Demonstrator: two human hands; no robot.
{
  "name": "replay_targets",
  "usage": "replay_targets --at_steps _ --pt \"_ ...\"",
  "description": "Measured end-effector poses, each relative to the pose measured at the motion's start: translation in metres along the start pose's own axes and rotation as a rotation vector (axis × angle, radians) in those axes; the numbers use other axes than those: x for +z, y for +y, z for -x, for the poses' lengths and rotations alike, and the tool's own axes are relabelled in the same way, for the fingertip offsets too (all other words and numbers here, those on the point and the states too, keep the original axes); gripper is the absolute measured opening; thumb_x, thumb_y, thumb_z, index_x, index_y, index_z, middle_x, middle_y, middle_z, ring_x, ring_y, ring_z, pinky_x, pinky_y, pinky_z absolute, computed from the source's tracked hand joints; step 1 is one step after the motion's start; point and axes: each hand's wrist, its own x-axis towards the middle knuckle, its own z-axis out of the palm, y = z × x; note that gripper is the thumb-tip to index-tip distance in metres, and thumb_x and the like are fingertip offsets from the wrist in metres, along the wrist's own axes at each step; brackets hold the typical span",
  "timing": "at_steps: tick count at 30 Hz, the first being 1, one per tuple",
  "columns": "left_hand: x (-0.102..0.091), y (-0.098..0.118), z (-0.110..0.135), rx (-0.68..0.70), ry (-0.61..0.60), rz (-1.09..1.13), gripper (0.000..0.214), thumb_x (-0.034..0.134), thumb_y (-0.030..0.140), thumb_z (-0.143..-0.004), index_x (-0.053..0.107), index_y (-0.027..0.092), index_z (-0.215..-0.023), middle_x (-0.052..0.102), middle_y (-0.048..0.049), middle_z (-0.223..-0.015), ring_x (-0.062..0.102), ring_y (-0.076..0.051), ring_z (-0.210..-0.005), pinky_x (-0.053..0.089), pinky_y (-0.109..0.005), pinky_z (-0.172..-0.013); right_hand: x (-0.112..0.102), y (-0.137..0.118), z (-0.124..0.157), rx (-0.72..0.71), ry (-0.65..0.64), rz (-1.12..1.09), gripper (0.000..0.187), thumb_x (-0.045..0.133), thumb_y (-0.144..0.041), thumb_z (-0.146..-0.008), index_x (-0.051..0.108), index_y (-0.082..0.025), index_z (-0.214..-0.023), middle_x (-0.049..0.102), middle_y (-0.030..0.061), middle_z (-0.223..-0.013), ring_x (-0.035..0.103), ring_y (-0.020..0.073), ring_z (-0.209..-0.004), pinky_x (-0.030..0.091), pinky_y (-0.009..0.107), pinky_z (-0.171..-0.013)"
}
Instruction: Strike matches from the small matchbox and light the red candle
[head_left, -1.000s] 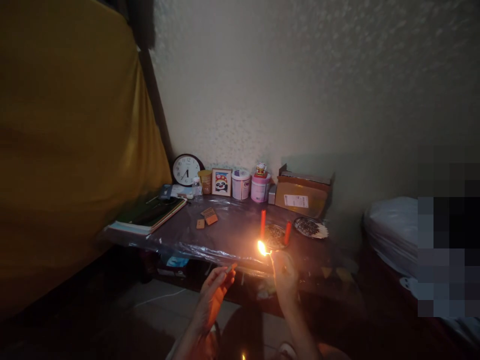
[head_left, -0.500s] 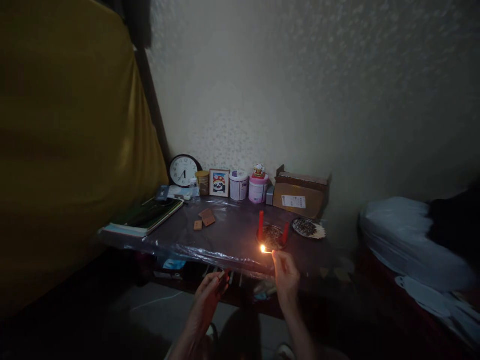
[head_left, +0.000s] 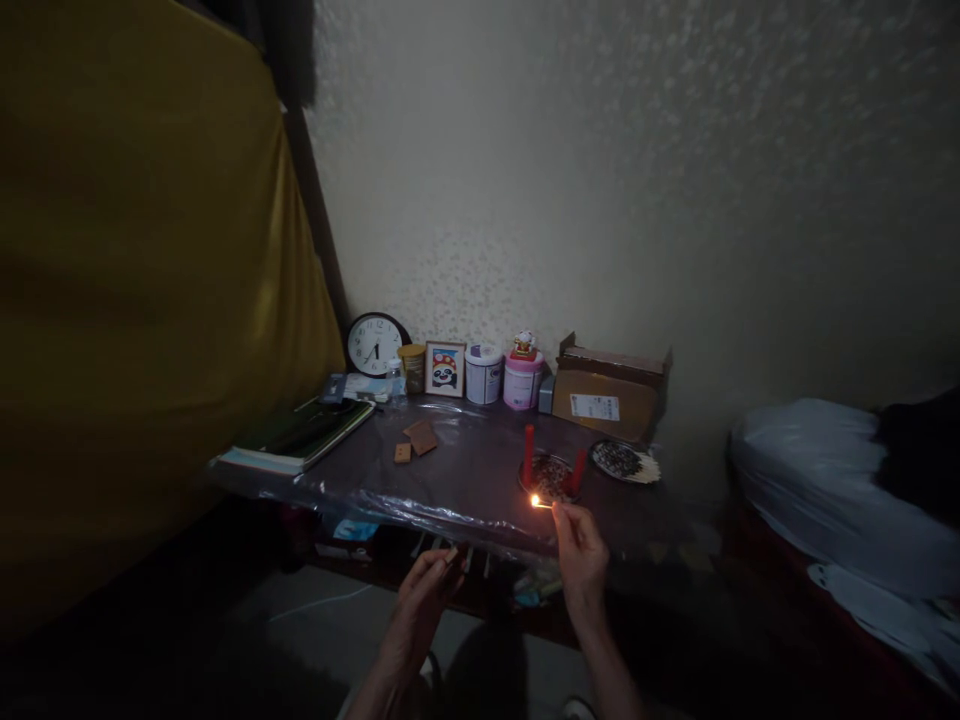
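Between its thumb and fingers, my right hand [head_left: 581, 550] pinches a burning match [head_left: 544, 504], its flame at the left end. Just behind the flame, a tall red candle [head_left: 529, 455] and a shorter, leaning red candle [head_left: 578, 472] stand at a round dark-patterned plate [head_left: 551, 472]. My left hand [head_left: 421, 595] is closed on a small matchbox [head_left: 451, 555], mostly hidden by the fingers, below the table's front edge. To the right, a second plate [head_left: 616, 460] carries a fan of pale matchsticks [head_left: 645, 468].
A plastic-covered table [head_left: 465, 475] bears brown blocks [head_left: 420, 437] and green-covered books [head_left: 307, 440]. Along the wall stand a clock [head_left: 376, 344], a panda picture [head_left: 445, 370], two canisters [head_left: 484, 375] and a cardboard box [head_left: 604, 390]. White bags [head_left: 810, 470] lie at the right.
The whole view has shifted slightly, moving the scene a little rightward. The match flame looks smaller and stays near the tall candle's base. Both hands keep their grips.
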Motion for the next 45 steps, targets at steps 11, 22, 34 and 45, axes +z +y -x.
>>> replay_targets --at_steps 11,22,34,45 --pt "0.003 0.004 0.003 0.015 0.008 -0.030 0.016 0.066 0.029 -0.071 0.067 0.017 -0.081 0.069 -0.0091 -0.090 0.060 -0.024 -0.093 0.040 -0.038 -0.088 0.002 -0.005 -0.004 0.153 0.009 -0.075 0.024 0.061 -0.039 -0.072 0.064 -0.016 -0.075 0.064 0.0028 -0.073 0.057 0.0175 -0.071 0.045 0.031 -0.070" --pt "0.003 0.005 0.001 -0.016 0.024 -0.035 0.020 0.069 0.033 -0.067 0.067 0.016 -0.080 0.070 -0.0095 -0.093 0.061 -0.024 -0.094 0.042 -0.036 -0.087 0.004 -0.018 -0.012 0.295 0.032 -0.215 0.022 0.064 -0.038 -0.069 0.066 -0.017 -0.074 0.065 0.0013 -0.068 0.060 0.0168 -0.068 0.047 0.029 -0.066" --pt "0.001 0.002 0.000 -0.006 0.005 -0.047 0.019 0.066 0.032 -0.070 0.067 0.017 -0.081 0.070 -0.0077 -0.087 0.061 -0.023 -0.092 0.041 -0.035 -0.087 0.006 -0.022 -0.021 0.432 0.016 -0.457 0.019 0.072 -0.032 -0.063 0.066 -0.017 -0.074 0.066 -0.0007 -0.072 0.061 0.0142 -0.067 0.050 0.031 -0.070" --pt "0.009 0.007 0.004 -0.004 0.034 -0.057 0.022 0.070 0.034 -0.065 0.068 0.017 -0.078 0.070 -0.0081 -0.083 0.061 -0.025 -0.093 0.041 -0.037 -0.087 0.009 -0.039 -0.041 0.469 -0.022 -0.584 0.020 0.075 -0.027 -0.055 0.066 -0.017 -0.070 0.067 -0.0008 -0.066 0.063 0.0150 -0.063 0.053 0.031 -0.067"
